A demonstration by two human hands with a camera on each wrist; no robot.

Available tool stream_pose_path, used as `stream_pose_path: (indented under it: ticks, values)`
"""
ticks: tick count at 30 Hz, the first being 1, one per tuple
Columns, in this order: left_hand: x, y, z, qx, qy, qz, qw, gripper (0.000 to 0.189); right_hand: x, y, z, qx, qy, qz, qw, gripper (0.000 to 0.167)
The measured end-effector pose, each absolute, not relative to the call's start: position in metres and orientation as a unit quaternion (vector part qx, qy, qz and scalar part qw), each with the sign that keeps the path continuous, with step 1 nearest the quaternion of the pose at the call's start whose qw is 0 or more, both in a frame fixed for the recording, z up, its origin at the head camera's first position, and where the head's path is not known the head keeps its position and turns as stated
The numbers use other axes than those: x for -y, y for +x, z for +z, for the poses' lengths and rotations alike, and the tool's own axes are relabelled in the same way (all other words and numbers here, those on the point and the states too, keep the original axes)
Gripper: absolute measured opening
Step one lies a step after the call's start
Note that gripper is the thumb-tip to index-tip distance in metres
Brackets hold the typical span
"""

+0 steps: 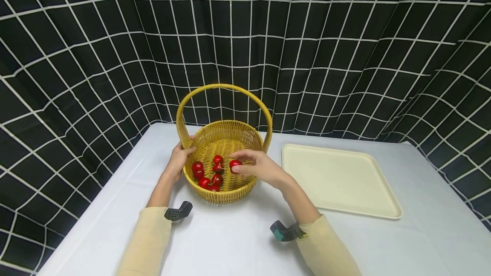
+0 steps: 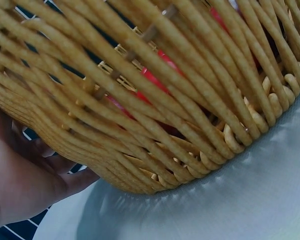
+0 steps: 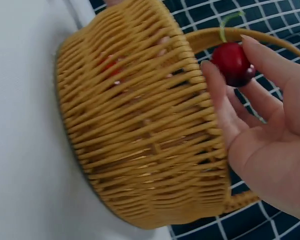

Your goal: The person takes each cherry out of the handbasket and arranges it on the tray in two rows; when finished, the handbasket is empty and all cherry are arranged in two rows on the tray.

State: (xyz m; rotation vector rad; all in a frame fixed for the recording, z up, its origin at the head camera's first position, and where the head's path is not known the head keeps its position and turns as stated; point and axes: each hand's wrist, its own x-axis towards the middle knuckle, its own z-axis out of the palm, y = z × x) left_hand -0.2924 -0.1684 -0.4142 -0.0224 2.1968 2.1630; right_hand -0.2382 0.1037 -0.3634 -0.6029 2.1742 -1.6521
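A yellow wicker basket (image 1: 226,197) with a tall arched handle stands on the table and holds several red cherries (image 1: 197,168). My left hand (image 1: 177,160) grips the basket's left side, thumb at the rim near the handle's base. Over the basket's right part, my right hand (image 1: 264,170) pinches a red cherry (image 3: 230,61) between thumb and fingers. A green stem rises from that cherry in the right wrist view, and a darker red part shows behind it. Through the weave, the left wrist view gives glimpses of red fruit.
To the basket's right lies a cream rectangular tray (image 1: 337,178) with a low rim. A white cloth (image 1: 222,242) covers the table. Black curtains with a white grid (image 1: 245,46) hang behind and at both sides.
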Motion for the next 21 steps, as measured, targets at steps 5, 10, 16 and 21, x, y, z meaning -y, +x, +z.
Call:
stream_pose_path:
  ticks: [5, 10, 16, 21]
  values:
    - [0.168, -0.293, -0.413, -0.712, -0.014, 0.702, 0.027, 0.048, -0.115, -0.232, -0.353, -0.769, -0.237, -0.571, 0.161, 0.038]
    - [0.168, -0.293, -0.41, -0.708, -0.014, 0.705, 0.032, 0.048, -0.129, -0.225, -0.34, -0.749, -0.228, -0.603, 0.151, 0.037]
    - [0.168, -0.293, -0.41, -0.711, -0.017, 0.702, 0.032, 0.048, -0.15, -0.22, -0.327, -0.724, -0.25, -0.635, 0.101, 0.035]
    - [0.168, -0.292, -0.41, -0.712, -0.017, 0.701, 0.033, 0.047, -0.167, -0.219, -0.323, -0.694, -0.263, -0.667, 0.065, 0.028]
